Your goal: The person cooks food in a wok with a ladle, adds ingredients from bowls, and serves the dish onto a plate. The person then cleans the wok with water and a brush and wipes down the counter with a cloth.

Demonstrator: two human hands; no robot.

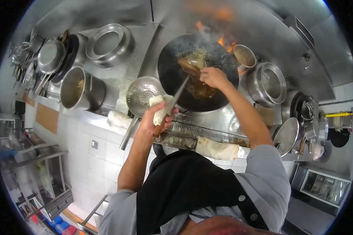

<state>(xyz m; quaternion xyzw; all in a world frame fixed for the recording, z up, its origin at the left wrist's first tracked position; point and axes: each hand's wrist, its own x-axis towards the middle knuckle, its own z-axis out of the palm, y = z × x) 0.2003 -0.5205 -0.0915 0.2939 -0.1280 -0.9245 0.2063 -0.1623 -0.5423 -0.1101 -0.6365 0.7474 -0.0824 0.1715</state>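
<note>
I count two bare hands on my feed, both at one black wok (168, 64). The left hand (157, 117) is curled round the wooden handle of one ladle (177, 96) together with a white cloth (159, 114); the ladle's steel shaft slants up over the wok, front to middle. The right hand (213, 77) is over the wok, fingers pressed together, pinching the near end of one brown tool (189, 67); I cannot tell exactly what kind.

I count one perforated strainer (142, 94) just left of the wok, one tall pot (82, 88) farther left, and one small metal pot (245, 56) at the right rim. Two more cloths, a stained one (217, 148) and a pale one (119, 118), lie along the front edge. Packs (62, 227) at lower left are too blurred for me to read.

The stove top (123, 72) is steel, shiny and wet-looking. Flames (225, 43) and smoke rise behind the wok, before a metal wall (255, 27). White tiles (102, 156) show below.
</note>
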